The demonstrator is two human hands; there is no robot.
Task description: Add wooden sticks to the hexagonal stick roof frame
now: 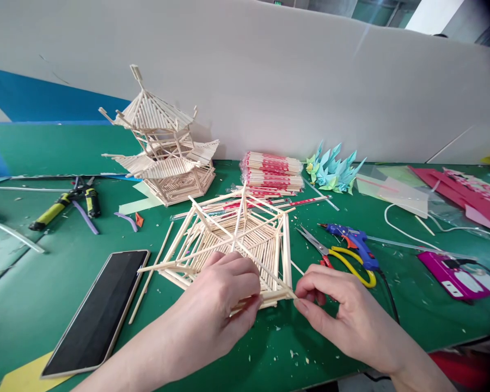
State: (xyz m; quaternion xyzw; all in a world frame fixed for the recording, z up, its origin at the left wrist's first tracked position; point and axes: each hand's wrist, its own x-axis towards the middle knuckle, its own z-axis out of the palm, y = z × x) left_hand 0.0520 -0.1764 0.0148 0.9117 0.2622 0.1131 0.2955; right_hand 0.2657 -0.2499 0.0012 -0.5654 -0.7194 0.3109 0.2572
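In front of me lies a six-sided frame (286,245) of thin wooden sticks, its spokes crossing at a raised middle. Curled over its near side, my left hand (224,288) has thumb and fingers closed on the frame; what lies under the fingers is hidden. My right hand (335,305) pinches the tip of a spoke at the near right corner. Behind stands a two-tiered stick pagoda (159,147) with sloping roofs. One loose stick (150,272) lies left of the frame.
A phone (98,310) and pliers (65,207) lie left. Right of the frame are scissors (347,261), a blue glue gun (353,239) with a cord, and a magenta box (453,277). Wrapped chopstick packs (271,171) and blue folded paper (335,171) sit behind.
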